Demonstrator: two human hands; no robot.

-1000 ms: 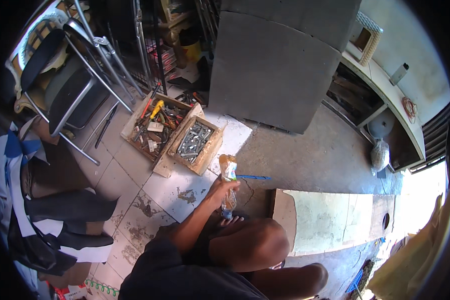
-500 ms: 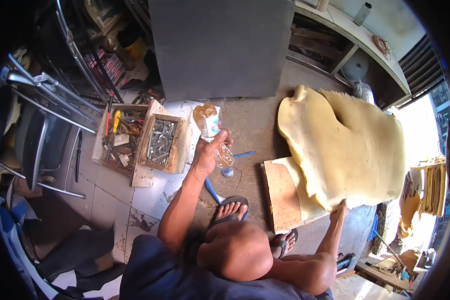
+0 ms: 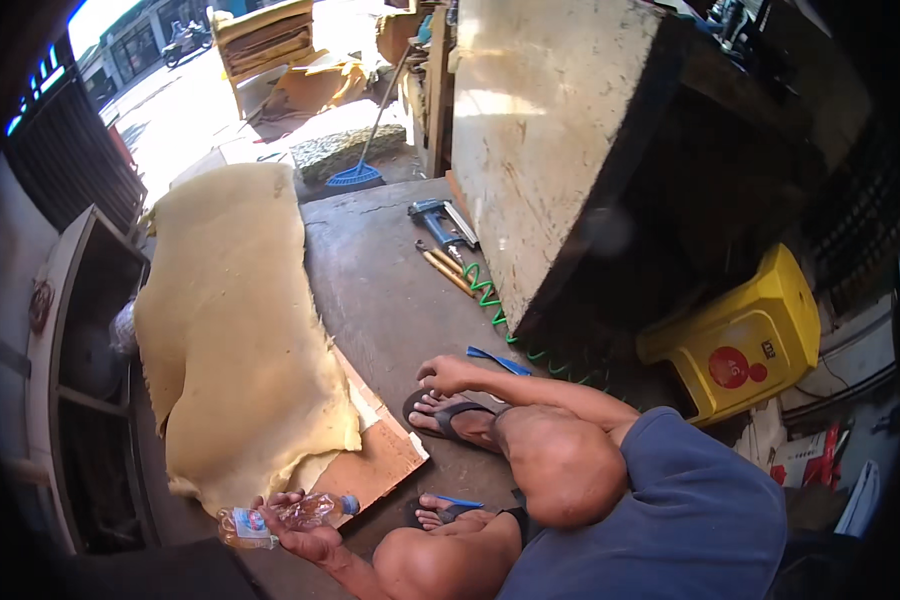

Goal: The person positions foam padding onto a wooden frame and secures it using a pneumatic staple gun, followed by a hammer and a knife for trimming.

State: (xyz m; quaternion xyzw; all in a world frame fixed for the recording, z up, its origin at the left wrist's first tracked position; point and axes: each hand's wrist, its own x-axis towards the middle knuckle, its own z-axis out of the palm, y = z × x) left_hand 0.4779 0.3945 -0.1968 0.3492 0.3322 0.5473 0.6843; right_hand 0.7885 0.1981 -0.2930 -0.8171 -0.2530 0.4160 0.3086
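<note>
My left hand (image 3: pixel 308 535) is wrapped round a clear plastic bottle (image 3: pixel 250 527) with a label and a blue cap, partly filled with amber liquid. It is beside the near edge of a large yellowish foam sheet (image 3: pixel 240 290). Under the sheet a wooden board (image 3: pixel 385 460) sticks out toward my feet. My right hand (image 3: pixel 447 375) hangs just above my sandalled foot (image 3: pixel 448 410), away from the foam. Its fingers curl loosely and nothing shows in them. A blue strip (image 3: pixel 498 360) lies on the floor near that wrist.
A pneumatic stapler (image 3: pixel 438 222) with a green coiled hose (image 3: pixel 485 292) and yellow-handled tools (image 3: pixel 448 270) lie by a big worn panel (image 3: pixel 540 150). A blue broom (image 3: pixel 355 175) stands beyond. At right is a tipped yellow plastic stool (image 3: pixel 740 330); a shelf unit (image 3: pixel 65 330) stands left.
My view has swung right, toward the bright doorway. The right hand has let go of the foam's edge and come back over my foot. The left hand still holds the bottle, now near the foam.
</note>
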